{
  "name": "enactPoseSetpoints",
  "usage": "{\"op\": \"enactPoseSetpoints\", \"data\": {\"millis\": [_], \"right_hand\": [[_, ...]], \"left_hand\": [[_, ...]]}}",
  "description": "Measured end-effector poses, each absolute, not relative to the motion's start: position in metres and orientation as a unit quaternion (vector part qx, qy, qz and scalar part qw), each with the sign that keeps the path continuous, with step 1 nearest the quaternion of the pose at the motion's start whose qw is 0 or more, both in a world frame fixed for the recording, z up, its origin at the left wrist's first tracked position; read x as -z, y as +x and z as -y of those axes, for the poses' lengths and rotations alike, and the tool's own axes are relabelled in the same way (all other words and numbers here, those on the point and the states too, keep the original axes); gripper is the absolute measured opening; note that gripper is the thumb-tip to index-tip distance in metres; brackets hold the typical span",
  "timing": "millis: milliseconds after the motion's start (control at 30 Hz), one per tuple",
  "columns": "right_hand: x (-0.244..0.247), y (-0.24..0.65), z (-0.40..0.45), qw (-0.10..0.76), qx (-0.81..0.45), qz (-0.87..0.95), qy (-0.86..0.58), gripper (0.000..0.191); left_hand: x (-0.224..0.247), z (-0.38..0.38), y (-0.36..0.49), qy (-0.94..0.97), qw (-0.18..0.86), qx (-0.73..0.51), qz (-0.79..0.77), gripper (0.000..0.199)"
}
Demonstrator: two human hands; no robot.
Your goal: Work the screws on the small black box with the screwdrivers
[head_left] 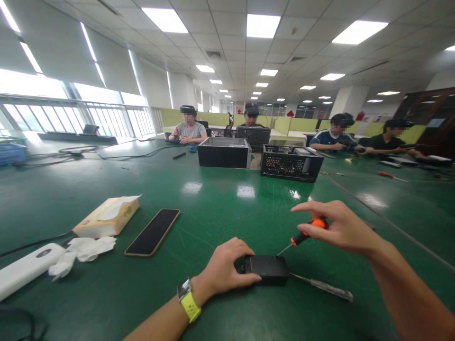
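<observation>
A small black box (268, 269) lies on the green table, and my left hand (229, 265) grips its left end between thumb and fingers. An orange and black screwdriver (299, 238) slants down, its tip at the box's far top edge. Around its handle is my right hand (334, 225), the thumb against the handle and the index finger stretched out above it; the other fingers are largely hidden. A second screwdriver with a clear handle (332, 288) lies on the table to the right, its shaft reaching the box's right end.
Left of my hands lie a phone (153, 233), a tissue pack (108, 217), crumpled tissue (87, 248) and a white device (30, 267). Two open metal cases (223, 155) (291, 163) stand farther back. Another orange screwdriver (387, 175) lies far right. Several people sit across the table.
</observation>
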State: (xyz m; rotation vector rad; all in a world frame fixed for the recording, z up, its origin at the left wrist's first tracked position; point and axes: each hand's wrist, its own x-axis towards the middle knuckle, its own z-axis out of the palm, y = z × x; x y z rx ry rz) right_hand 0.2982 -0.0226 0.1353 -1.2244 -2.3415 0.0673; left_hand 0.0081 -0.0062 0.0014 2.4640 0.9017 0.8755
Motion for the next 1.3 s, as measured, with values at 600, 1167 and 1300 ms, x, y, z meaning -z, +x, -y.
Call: {"op": "enactPoseSetpoints", "data": {"millis": [600, 1167, 1300], "right_hand": [[-0.1368, 0.2985, 0.0218, 0.264, -0.046, 0.861, -0.432, 0.024], [-0.1369, 0.2981, 0.0226, 0.257, -0.050, 0.865, -0.428, 0.025], [-0.1370, 0.2983, 0.0222, 0.262, -0.058, 0.872, -0.410, 0.024]], "left_hand": [[0.0023, 0.0096, 0.0139, 0.870, 0.153, -0.324, -0.339, 0.041], [-0.0002, 0.0094, 0.0136, 0.872, 0.159, -0.316, -0.339, 0.039], [0.0005, 0.0090, 0.0137, 0.872, 0.160, -0.319, -0.336, 0.040]]}}
